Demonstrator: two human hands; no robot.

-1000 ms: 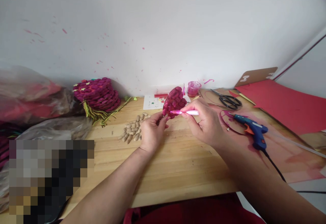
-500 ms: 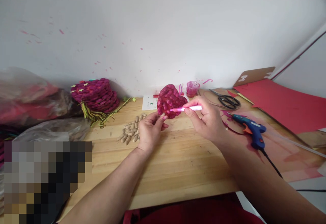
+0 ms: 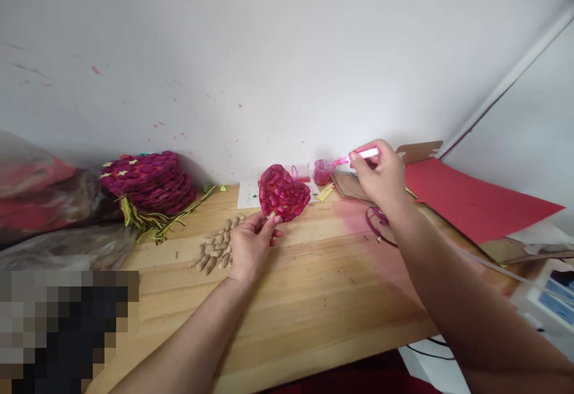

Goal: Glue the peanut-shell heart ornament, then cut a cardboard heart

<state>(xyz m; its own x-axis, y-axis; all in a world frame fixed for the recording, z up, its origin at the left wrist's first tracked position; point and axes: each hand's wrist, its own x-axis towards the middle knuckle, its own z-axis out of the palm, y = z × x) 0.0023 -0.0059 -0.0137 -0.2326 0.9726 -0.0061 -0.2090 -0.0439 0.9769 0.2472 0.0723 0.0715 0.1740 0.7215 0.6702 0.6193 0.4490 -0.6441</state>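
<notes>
My left hand (image 3: 253,244) pinches the lower edge of a magenta heart-shaped piece (image 3: 283,194) covered in peanut shapes, held up over the table. In my right hand (image 3: 381,173) is a white-handled brush (image 3: 362,155), its pink tip at the rim of a small clear cup of pink paint (image 3: 323,171). That cup stands near the wall, right of the heart. Plain peanuts (image 3: 214,247) lie in a pile on the wooden table, left of my left hand.
A stack of magenta heart pieces (image 3: 152,182) with green strings stands at the back left, near plastic bags (image 3: 40,191). Red sheets (image 3: 479,197) lie at the right. A yellow strip (image 3: 325,192) and cardboard lie near the cup. Pink stains mark the table (image 3: 314,298).
My right hand has moved the brush from the heart's surface up and right to the paint cup. My left hand still holds the heart. The camera view has shifted.
</notes>
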